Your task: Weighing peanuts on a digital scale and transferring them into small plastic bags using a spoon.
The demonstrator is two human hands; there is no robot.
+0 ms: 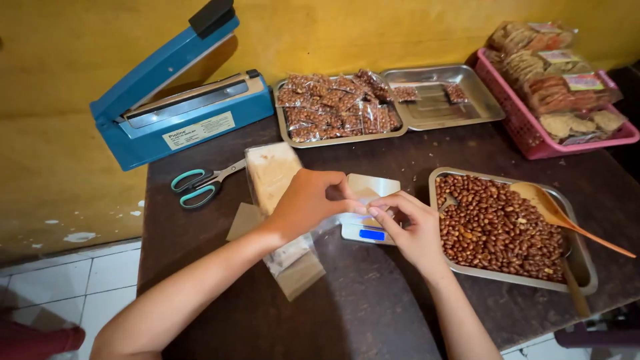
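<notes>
My left hand (310,203) and my right hand (413,230) meet over a small digital kitchen scale (368,230), pinching a small clear plastic bag (363,203) between their fingertips. Under my left wrist lies a stack of empty clear bags (270,170) on the dark table. To the right of my right hand stands a metal tray of roasted peanuts (497,227) with a wooden spoon (553,213) resting in it.
A blue impulse sealer (177,100) stands at the back left with teal-handled scissors (200,185) in front. Two metal trays sit at the back, one full of packed peanut bags (333,107), the other nearly bare (433,100). A pink basket of wrapped crackers (557,93) is far right.
</notes>
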